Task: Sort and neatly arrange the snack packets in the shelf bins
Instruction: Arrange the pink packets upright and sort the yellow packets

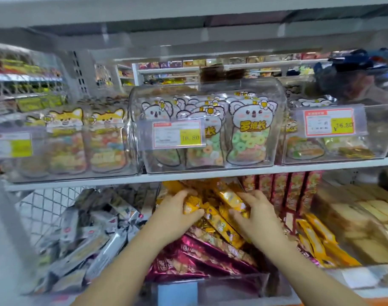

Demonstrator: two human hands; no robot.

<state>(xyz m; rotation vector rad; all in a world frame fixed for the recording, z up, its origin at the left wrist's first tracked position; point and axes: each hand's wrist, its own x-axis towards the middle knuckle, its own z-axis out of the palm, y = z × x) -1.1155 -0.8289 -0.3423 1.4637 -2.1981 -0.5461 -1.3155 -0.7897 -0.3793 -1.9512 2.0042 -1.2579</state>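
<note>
Both hands reach into the middle clear bin (232, 283) on the lower shelf. My left hand (177, 214) grips the end of a yellow snack packet (192, 205) at the back of the bin. My right hand (253, 214) presses on a cluster of long yellow packets (221, 224), fingers curled over them. Magenta packets (199, 255) lie in front of the yellow ones, under my forearms. The bin's back part is hidden by the upper shelf.
Silver-grey packets (82, 239) fill the bin to the left. Red boxes (285, 191) stand at the back right, beside more yellow packets (319, 241) and pale wafer packs (361, 226). The upper shelf edge (188, 176) carries clear bins of gummy-ring pouches (248, 138) with price tags (178, 134).
</note>
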